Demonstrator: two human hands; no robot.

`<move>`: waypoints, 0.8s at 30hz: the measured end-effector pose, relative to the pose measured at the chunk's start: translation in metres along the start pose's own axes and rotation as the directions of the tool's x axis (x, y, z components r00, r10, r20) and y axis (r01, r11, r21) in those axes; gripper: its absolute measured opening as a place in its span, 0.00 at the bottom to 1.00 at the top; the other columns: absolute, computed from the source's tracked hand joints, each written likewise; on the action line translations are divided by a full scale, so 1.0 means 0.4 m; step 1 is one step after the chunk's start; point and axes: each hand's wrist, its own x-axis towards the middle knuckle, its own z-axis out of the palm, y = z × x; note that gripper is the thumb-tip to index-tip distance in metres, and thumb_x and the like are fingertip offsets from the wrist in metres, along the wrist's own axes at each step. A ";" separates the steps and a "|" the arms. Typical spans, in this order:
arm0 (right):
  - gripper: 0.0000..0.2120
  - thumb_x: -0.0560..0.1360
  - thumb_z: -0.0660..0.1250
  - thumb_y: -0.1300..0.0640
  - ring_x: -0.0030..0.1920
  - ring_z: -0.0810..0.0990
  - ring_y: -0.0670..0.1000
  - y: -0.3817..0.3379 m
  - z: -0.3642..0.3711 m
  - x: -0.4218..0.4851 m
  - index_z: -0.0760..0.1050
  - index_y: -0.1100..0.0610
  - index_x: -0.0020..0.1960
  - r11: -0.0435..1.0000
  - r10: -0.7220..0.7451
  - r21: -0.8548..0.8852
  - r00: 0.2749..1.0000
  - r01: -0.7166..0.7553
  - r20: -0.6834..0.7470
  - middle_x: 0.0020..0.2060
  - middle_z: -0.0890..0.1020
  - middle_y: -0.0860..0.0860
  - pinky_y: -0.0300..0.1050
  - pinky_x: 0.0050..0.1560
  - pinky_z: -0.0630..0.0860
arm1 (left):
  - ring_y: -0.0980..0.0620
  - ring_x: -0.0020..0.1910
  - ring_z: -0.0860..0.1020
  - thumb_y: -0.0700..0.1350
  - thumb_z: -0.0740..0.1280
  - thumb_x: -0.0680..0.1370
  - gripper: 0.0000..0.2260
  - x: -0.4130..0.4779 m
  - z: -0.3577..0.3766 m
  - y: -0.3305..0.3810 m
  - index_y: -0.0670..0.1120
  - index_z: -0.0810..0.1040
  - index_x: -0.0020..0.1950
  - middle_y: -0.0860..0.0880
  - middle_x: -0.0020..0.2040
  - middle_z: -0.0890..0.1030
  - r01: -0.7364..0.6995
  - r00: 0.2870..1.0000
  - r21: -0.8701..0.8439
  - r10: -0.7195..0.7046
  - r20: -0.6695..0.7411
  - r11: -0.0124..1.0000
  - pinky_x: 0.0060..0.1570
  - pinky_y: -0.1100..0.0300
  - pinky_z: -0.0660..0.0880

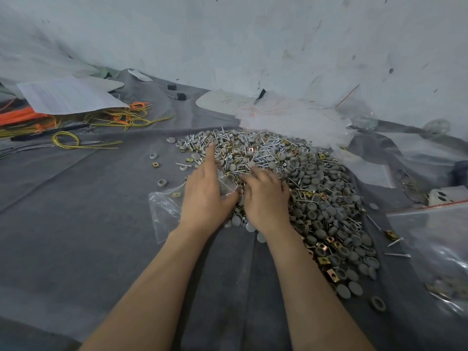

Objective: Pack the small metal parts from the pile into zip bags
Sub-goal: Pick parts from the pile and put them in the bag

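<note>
I am pressing my left hand (202,198), fingers straight, on the bag (162,211) beneath it while my right hand (266,198) is curling into the pile (316,173) under it, its hold hidden, so raked parts (329,211) could be missing the slack mouth and scattering over the cloth (76,224).

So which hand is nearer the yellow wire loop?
Left. The left hand rests on the zip bag at the pile edge, the yellow wire loop off to its left; the right hand is farther right, in the pile.
</note>
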 end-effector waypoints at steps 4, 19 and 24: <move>0.15 0.80 0.57 0.55 0.68 0.64 0.51 0.000 0.003 0.001 0.75 0.48 0.64 0.997 0.071 0.041 0.994 -0.068 -0.078 0.64 0.73 0.46 0.55 0.67 0.57 | 0.45 0.66 0.70 0.46 0.72 0.72 0.43 0.000 0.001 0.001 0.43 0.49 0.78 0.43 0.66 0.73 0.013 1.000 -0.006 -0.013 0.006 1.000 0.66 0.52 0.66; 0.09 0.74 0.66 0.62 0.43 0.76 0.44 -0.022 -0.040 -0.002 0.68 0.54 0.51 0.768 0.290 0.639 0.911 -0.039 -0.293 0.42 0.77 0.46 0.32 0.46 0.71 | 0.43 0.66 0.69 0.49 0.73 0.72 0.45 0.019 0.008 0.039 0.44 0.46 0.78 0.43 0.67 0.72 -0.018 1.000 0.070 0.017 0.020 0.997 0.66 0.50 0.65; 0.06 0.75 0.67 0.60 0.43 0.76 0.38 -0.022 -0.036 -0.004 0.73 0.52 0.49 0.727 0.257 0.686 0.940 -0.036 -0.223 0.41 0.78 0.42 0.28 0.44 0.70 | 0.44 0.67 0.68 0.47 0.70 0.72 0.43 0.007 0.030 0.051 0.43 0.47 0.78 0.43 0.69 0.70 -0.019 0.999 0.038 0.018 0.037 0.999 0.67 0.51 0.63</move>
